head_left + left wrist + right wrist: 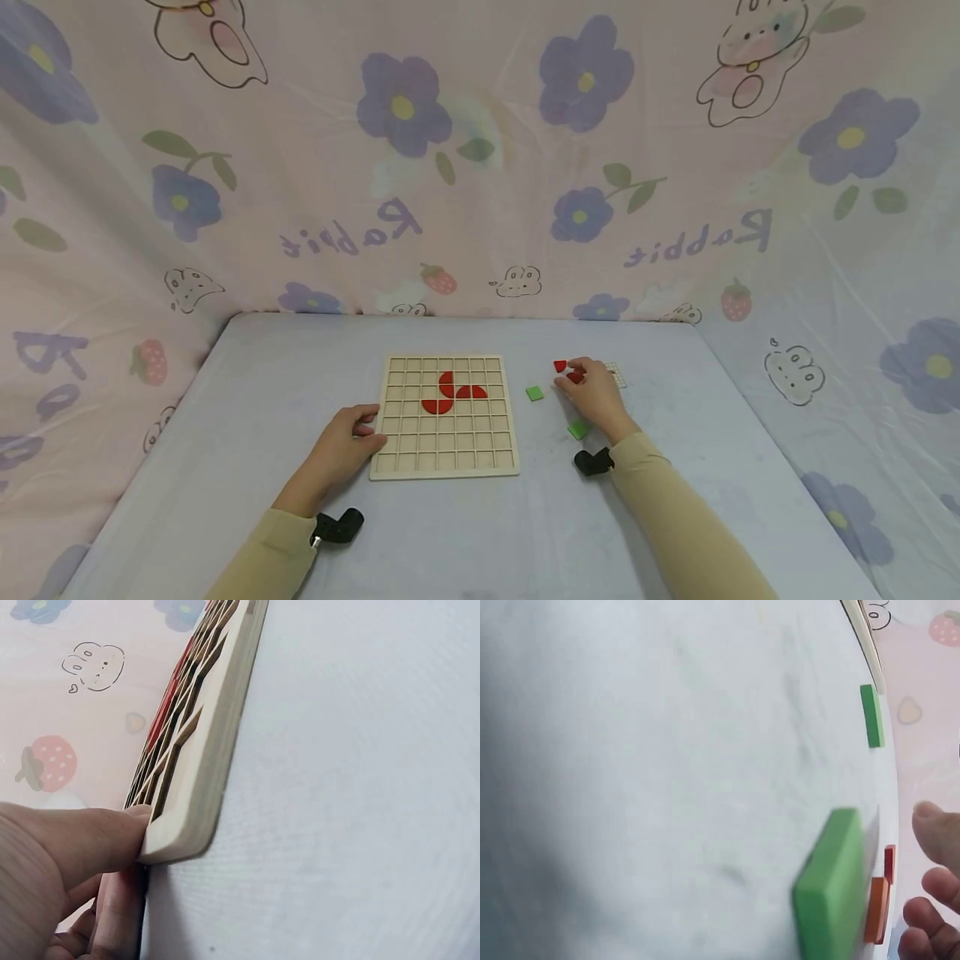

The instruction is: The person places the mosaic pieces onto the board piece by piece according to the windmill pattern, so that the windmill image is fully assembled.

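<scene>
A square wooden grid board (442, 477) lies on the table with several red quarter-round pieces (437, 407) in its cells. My left hand (337, 454) grips the board's left edge; in the left wrist view the thumb of that hand (82, 847) lies on the frame near a corner of the board (176, 840), fingers below. To the right, my right hand (596, 396) is over a red piece (575, 377), beside another red piece (560, 366). The right wrist view shows this hand's (941, 881) thumb and fingers apart, with no piece between them.
Two green square pieces lie right of the board, one beside it (534, 393) and one under the right forearm side (577, 429). A small pale grid (617, 375) is partly behind the right hand. A patterned curtain (480, 208) stands along the table's back edge.
</scene>
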Action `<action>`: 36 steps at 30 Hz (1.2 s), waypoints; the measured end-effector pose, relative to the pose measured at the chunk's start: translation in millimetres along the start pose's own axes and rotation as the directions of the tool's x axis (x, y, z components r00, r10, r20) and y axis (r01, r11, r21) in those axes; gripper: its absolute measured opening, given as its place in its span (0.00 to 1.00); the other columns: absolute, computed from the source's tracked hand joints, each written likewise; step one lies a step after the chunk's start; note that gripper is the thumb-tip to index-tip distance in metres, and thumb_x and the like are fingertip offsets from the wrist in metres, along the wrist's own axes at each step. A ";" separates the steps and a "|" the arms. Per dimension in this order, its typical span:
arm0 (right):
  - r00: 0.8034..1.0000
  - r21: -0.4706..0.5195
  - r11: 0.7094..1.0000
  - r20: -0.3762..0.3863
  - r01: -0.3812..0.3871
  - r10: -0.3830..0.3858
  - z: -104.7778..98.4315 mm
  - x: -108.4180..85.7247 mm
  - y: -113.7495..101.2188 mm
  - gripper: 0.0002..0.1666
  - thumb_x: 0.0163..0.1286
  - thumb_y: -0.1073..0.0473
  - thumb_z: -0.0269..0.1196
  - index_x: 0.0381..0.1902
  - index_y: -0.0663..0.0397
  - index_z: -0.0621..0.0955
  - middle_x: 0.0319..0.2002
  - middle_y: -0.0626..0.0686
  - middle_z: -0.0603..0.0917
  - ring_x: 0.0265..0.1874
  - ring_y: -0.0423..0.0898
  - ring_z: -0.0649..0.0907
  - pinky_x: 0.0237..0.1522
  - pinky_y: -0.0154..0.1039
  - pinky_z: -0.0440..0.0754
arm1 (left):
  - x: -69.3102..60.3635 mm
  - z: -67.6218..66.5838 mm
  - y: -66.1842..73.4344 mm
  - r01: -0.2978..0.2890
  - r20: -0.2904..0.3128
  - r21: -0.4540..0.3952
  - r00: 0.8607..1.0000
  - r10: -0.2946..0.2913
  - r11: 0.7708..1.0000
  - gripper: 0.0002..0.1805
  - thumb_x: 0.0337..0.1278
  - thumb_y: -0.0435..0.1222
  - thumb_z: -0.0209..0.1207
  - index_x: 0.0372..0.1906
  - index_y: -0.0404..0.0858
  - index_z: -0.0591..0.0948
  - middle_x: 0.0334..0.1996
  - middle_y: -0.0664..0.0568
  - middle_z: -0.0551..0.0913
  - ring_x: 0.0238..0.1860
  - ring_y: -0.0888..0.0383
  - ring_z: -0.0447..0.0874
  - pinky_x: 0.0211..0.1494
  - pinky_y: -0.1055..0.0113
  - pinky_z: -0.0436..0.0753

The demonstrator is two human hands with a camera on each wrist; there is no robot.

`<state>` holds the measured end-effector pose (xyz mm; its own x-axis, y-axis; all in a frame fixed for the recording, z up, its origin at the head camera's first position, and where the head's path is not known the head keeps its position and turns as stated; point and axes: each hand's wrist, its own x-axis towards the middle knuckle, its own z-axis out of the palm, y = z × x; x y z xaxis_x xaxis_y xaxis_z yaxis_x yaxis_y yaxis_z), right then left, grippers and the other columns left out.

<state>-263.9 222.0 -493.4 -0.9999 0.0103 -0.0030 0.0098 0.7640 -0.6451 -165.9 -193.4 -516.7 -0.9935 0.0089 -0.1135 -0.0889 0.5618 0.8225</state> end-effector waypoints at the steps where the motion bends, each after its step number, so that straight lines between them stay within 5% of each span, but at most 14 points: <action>1: 1.000 0.004 1.000 -0.004 -0.002 0.002 -0.9 0.3 0.8 0.29 0.67 0.51 0.65 0.60 0.61 0.74 0.52 0.61 0.75 0.44 0.53 0.76 0.46 0.48 0.77 | 0.3 0.3 -0.2 0.000 0.000 0.000 1.000 0.000 1.000 0.30 0.57 0.35 0.65 0.66 0.36 0.71 0.54 0.45 0.73 0.49 0.53 0.73 0.48 0.59 0.73; 11: 0.995 -0.026 0.998 -0.077 -0.059 0.057 -3.4 2.1 4.6 0.24 0.70 0.52 0.62 0.56 0.64 0.77 0.49 0.62 0.76 0.49 0.57 0.74 0.52 0.52 0.73 | -0.8 -0.6 1.0 0.008 0.008 -0.001 1.000 -0.008 1.000 0.30 0.58 0.36 0.65 0.65 0.36 0.71 0.54 0.45 0.73 0.49 0.53 0.73 0.49 0.57 0.73; 22: 0.991 -0.041 0.993 -0.079 -0.112 0.109 -3.3 2.0 5.0 0.23 0.70 0.53 0.61 0.53 0.66 0.78 0.47 0.62 0.80 0.45 0.55 0.77 0.47 0.50 0.76 | -1.1 -0.3 1.1 0.029 0.015 -0.001 0.999 -0.029 1.000 0.30 0.58 0.35 0.65 0.65 0.37 0.71 0.49 0.46 0.73 0.49 0.52 0.72 0.48 0.57 0.73; 36: 0.977 0.011 0.979 -0.061 -0.202 0.202 -3.4 5.5 5.1 0.16 0.69 0.54 0.63 0.43 0.62 0.77 0.38 0.58 0.79 0.37 0.52 0.77 0.37 0.43 0.75 | 1.2 1.3 -1.8 0.021 0.005 0.002 1.000 -0.021 1.000 0.30 0.58 0.35 0.65 0.65 0.37 0.72 0.54 0.45 0.72 0.49 0.53 0.73 0.49 0.57 0.74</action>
<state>-269.3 228.1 -494.1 -0.9752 0.2037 -0.0867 0.2113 0.7391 -0.6397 -166.8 -193.4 -519.1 -0.9910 0.0015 -0.1336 -0.1096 0.5634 0.8189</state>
